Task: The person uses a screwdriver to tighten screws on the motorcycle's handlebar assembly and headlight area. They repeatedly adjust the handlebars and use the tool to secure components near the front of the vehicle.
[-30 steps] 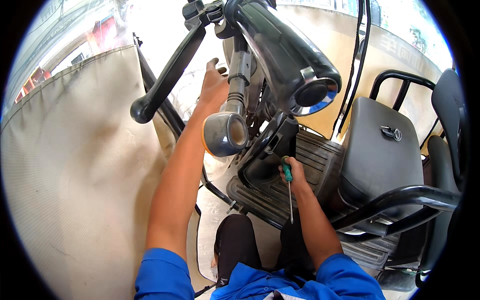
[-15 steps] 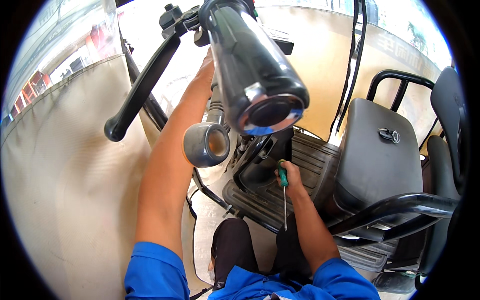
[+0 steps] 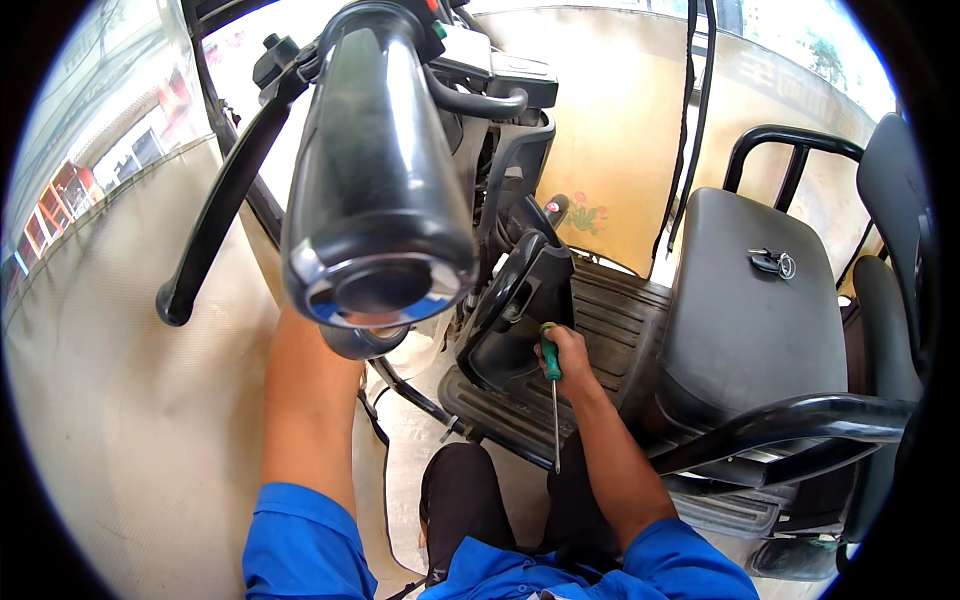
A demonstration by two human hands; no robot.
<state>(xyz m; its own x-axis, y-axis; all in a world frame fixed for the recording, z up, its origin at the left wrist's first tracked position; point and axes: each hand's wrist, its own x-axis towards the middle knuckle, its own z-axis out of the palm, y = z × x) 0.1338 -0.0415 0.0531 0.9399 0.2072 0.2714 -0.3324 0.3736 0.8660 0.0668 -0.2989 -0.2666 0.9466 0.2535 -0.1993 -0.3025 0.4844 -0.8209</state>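
Note:
My right hand (image 3: 572,362) is closed around the green handle of a screwdriver (image 3: 553,366). Its long metal shaft points down towards my knees. Under the hand is the ribbed floorboard of a three-wheeled vehicle, beside a black front housing (image 3: 530,310). My left forearm (image 3: 312,400) reaches up and forward on the left, and the hand at its end is hidden behind the large black handlebar grip (image 3: 375,170). A black brake lever (image 3: 225,205) sticks out to the left of the grip. Below the grip shows part of a round dark fitting (image 3: 365,343).
A grey padded seat (image 3: 750,320) stands at right, with a bunch of keys (image 3: 775,263) on top and black tubular armrests (image 3: 800,425) around it. A beige cover sheet (image 3: 120,350) hangs along the left. Black straps (image 3: 690,130) hang by the far yellowish panel (image 3: 600,130).
The view has shifted, so the handlebar grip and lever now appear lower and further left, uncovering more of the front housing. My left hand stays hidden. My right hand keeps holding the screwdriver, almost still.

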